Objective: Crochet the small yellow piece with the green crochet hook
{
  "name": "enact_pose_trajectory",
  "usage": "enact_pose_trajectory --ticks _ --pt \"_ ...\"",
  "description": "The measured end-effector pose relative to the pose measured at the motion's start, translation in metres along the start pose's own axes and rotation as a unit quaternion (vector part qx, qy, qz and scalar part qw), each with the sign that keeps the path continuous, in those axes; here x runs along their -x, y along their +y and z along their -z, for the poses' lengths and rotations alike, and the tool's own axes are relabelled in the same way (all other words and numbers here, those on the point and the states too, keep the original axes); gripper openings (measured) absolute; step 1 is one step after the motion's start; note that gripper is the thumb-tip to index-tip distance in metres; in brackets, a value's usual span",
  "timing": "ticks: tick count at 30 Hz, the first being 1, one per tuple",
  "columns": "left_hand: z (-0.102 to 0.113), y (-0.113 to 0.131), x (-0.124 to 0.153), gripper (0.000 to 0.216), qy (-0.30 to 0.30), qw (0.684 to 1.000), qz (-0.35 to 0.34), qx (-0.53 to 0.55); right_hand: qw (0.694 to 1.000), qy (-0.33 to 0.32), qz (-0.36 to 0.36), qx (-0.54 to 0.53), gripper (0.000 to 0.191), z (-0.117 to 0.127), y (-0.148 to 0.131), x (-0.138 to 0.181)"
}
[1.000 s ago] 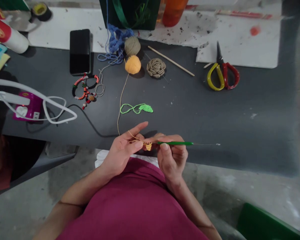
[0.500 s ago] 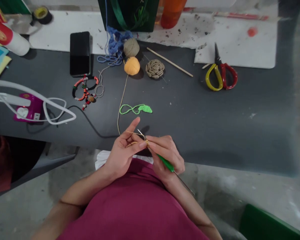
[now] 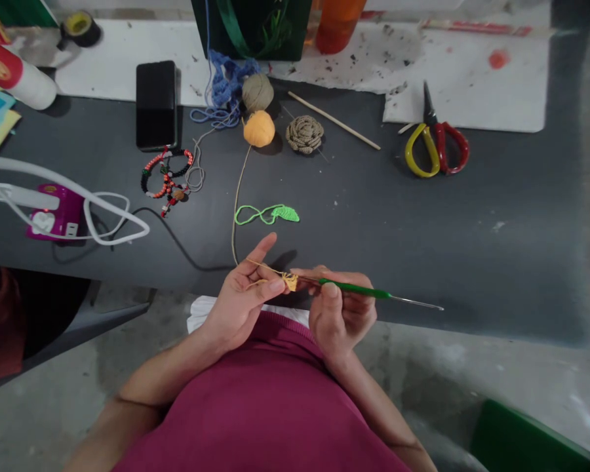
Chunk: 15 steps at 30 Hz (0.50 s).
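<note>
My left hand point(image 3: 248, 295) pinches a small yellow crochet piece point(image 3: 290, 281) between thumb and fingers, its index finger raised with yarn strung over it. My right hand point(image 3: 345, 308) is closed round a crochet hook point(image 3: 356, 288) with a green handle; its left tip meets the yellow piece, and a thin metal end points out to the right. From the left hand a strand runs up the table to a yellow yarn ball point(image 3: 259, 128). Just beyond my hands lies a small green crocheted leaf point(image 3: 285, 213) with a looped yarn tail.
Further back are a crocheted brown rose point(image 3: 305, 134), a tan yarn ball point(image 3: 257, 92), blue yarn point(image 3: 226, 85), a wooden stick point(image 3: 334, 120) and scissors point(image 3: 436, 141). On the left lie a phone point(image 3: 156, 105), beaded bracelets point(image 3: 166, 176) and a purple power adapter point(image 3: 61, 210) with white cables.
My right hand has shifted right and turned, bringing the hook from a steep slant to nearly level. More of the yellow piece shows now. The left hand has barely moved.
</note>
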<state>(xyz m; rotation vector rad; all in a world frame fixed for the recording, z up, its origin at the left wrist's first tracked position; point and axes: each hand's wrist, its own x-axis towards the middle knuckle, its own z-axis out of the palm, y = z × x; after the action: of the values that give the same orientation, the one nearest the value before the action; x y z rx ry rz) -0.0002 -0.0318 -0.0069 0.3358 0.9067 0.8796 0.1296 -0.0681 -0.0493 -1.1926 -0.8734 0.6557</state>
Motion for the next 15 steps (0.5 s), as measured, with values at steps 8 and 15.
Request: enact_pose_trajectory --ticks 8,15 --pt "0.000 0.002 -0.001 0.047 -0.001 1.000 -0.013 0.004 0.997 -0.017 -0.049 -0.051 0.005 0.002 -0.007 -0.004" --pt "0.001 -0.001 -0.001 0.040 -0.036 0.999 -0.018 -0.005 0.969 -0.057 -0.155 -0.182 0.009 -0.008 -0.013 -0.009"
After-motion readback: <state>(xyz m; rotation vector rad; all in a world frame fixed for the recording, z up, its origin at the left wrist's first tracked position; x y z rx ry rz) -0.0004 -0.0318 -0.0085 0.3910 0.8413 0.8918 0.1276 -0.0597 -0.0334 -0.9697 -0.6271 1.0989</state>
